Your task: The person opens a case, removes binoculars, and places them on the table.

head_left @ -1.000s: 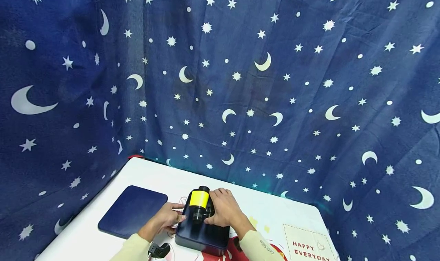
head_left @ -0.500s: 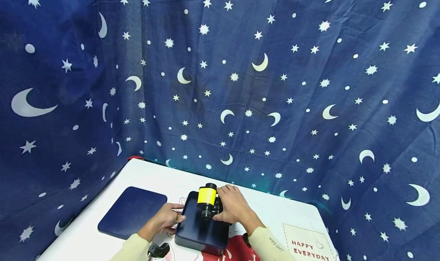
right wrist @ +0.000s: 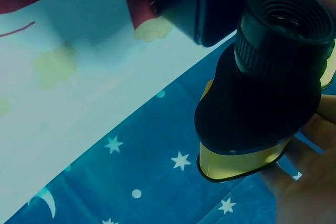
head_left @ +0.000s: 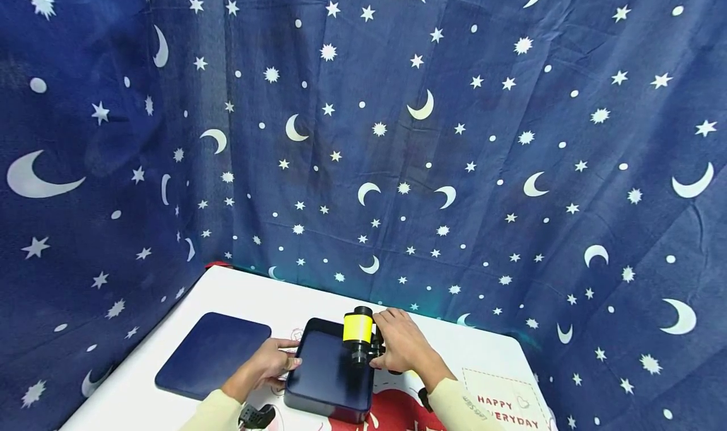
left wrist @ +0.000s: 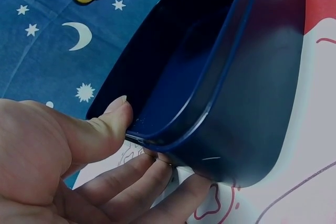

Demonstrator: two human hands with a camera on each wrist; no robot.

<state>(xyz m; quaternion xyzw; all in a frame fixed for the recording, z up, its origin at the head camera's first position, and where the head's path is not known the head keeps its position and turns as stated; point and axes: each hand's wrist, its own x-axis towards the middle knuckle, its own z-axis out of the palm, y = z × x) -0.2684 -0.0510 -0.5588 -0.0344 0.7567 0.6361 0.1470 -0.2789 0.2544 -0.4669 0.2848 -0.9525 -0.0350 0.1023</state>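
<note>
In the head view my right hand (head_left: 403,342) grips yellow-and-black binoculars (head_left: 358,329) and holds them over the right side of a dark blue, open-topped box (head_left: 326,371). The right wrist view shows a black eyepiece (right wrist: 283,19) close up, with fingers behind the barrel. My left hand (head_left: 272,361) holds the box's left wall. In the left wrist view the thumb (left wrist: 118,116) lies over the rim while the other fingers press the outside. The box's inside shows bare in that view. Left of the box a flat dark blue lid (head_left: 212,355) lies on the table.
A white table (head_left: 272,298) with printed figures carries everything. Its right part bears a "HAPPY EVERYDAY" print (head_left: 505,402). Behind and at both sides hangs a blue curtain (head_left: 341,248) with moons and stars. A black band (head_left: 258,416) is around the left wrist.
The binoculars have come up out of the box and moved right with my right hand. My left hand keeps its hold on the box wall. The head view has shifted slightly.
</note>
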